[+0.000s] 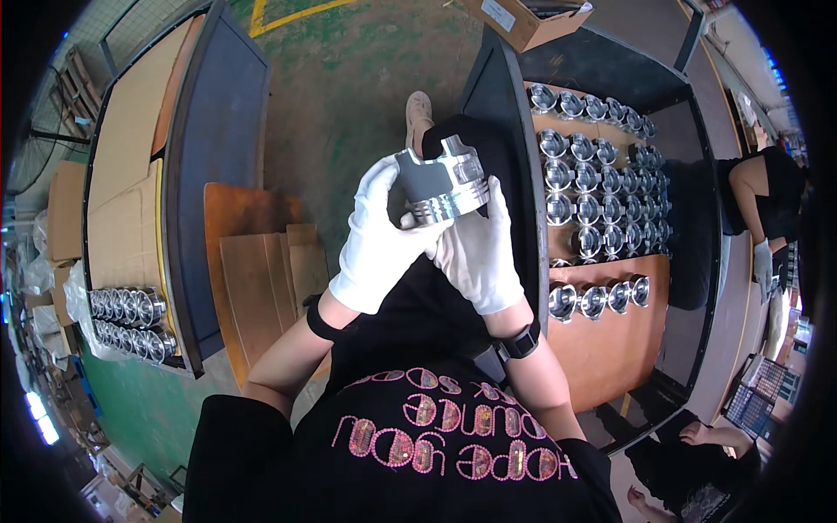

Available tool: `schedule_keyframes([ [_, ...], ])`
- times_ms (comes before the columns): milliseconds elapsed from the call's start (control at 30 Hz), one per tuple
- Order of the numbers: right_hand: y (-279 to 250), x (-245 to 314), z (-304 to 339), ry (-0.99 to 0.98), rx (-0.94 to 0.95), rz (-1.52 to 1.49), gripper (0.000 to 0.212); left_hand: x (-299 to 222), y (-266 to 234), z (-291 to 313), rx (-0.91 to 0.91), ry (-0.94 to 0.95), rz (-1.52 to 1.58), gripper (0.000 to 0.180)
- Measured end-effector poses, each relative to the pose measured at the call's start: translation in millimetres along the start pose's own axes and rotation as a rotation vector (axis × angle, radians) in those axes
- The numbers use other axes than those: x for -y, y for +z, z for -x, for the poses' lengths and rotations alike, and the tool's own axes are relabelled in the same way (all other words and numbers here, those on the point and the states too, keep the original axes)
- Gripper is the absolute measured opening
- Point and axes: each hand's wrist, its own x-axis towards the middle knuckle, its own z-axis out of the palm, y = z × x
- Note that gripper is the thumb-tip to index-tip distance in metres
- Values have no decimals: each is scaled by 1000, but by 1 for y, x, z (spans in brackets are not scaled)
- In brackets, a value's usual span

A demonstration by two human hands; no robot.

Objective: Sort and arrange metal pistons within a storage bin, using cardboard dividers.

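Observation:
A metal engine piston (445,185) with a dark coated skirt and shiny ring grooves is held up in front of my chest, its grooved end toward me. My white-gloved left hand (380,240) grips its left side, thumb across the grooved edge. My right hand (481,253), gloved too, supports it from below and the right, with a finger up along that side. Both hands are closed round the piston. To the right, several rows of similar pistons (588,209) stand on brown board in a dark bin (514,131).
At left, a dark-sided bin (222,113) carries cardboard (131,192) and more pistons (131,314). Brown boards (253,270) lean between it and me. An open carton (532,22) sits on the right bin's far edge. Co-workers' gloved hand (764,266) and bare hand (697,434) show at right.

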Motion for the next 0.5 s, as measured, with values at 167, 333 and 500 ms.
schedule_keyframes([
  [167,-1,-2,-2,54,6,-67,75,-2,-4,0,24,-3,-99,82],
  [333,-4,-5,-2,87,58,-145,74,3,-6,3,6,17,-97,83],
  [500,-2,-9,-4,69,55,-118,72,1,-9,6,-4,-21,-88,81],
])
